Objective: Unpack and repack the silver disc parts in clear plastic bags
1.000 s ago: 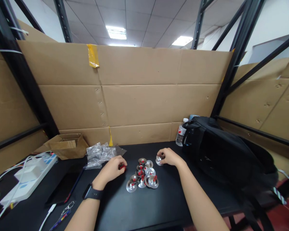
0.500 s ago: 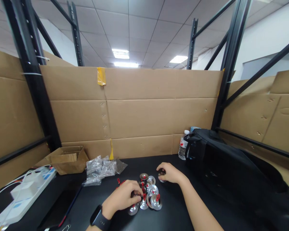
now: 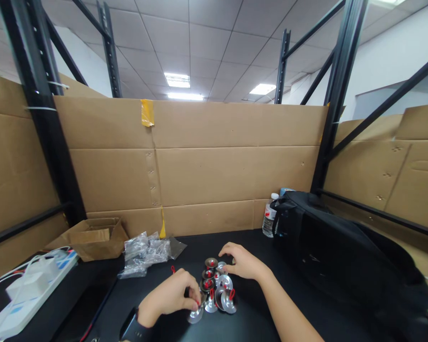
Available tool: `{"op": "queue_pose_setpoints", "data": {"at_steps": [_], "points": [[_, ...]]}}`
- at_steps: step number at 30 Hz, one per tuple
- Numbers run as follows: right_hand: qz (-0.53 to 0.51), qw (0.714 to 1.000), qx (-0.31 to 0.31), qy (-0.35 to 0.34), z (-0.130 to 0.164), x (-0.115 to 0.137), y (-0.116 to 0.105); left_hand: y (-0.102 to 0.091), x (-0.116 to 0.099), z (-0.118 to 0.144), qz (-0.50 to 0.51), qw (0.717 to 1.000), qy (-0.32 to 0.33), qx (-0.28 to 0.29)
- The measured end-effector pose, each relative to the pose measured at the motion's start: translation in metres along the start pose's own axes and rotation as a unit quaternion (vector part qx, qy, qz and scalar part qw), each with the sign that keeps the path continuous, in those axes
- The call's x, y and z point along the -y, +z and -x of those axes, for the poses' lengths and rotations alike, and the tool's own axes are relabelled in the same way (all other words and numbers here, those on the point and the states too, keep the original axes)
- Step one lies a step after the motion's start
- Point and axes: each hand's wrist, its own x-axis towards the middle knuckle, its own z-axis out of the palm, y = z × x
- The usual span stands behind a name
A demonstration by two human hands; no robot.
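Note:
Small silvery finger cymbals with red cord loops lie clustered on the black table, among them an upright-leaning cymbal (image 3: 229,302) at the front right and a darker cymbal (image 3: 211,263) at the back. My left hand (image 3: 176,294), with a dark watch on its wrist, pinches a finger cymbal (image 3: 195,315) at the cluster's front left; its red cord shows at the fingertips. My right hand (image 3: 244,262) curves over the back right of the cluster, thumb and fingers around the edge of another cymbal (image 3: 221,268). The palm side of this hand is hidden.
Crumpled clear plastic bags (image 3: 148,254) and an open brown cardboard box (image 3: 98,240) lie at the left, near a white power strip (image 3: 32,297). A water bottle (image 3: 269,218) and a large black bag (image 3: 335,266) stand at the right. Cardboard walls (image 3: 207,175) enclose the table.
My right hand has moved left to the cluster from a spot beside it, where it held a cymbal. My left hand has shifted slightly left and down, clear of the cluster's middle.

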Motion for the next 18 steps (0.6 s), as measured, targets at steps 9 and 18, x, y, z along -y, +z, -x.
{"op": "queue_pose_setpoints", "data": {"at_steps": [9, 18], "points": [[-0.185, 0.981, 0.034, -0.048, -0.006, 0.038, 0.027, -0.013, -0.027, -0.001, -0.041, 0.986, 0.019, -0.16], [-0.26, 0.965, 0.007, -0.018, -0.006, 0.053, 0.048, -0.005, -0.024, -0.009, -0.007, 0.966, 0.057, -0.251]]}}
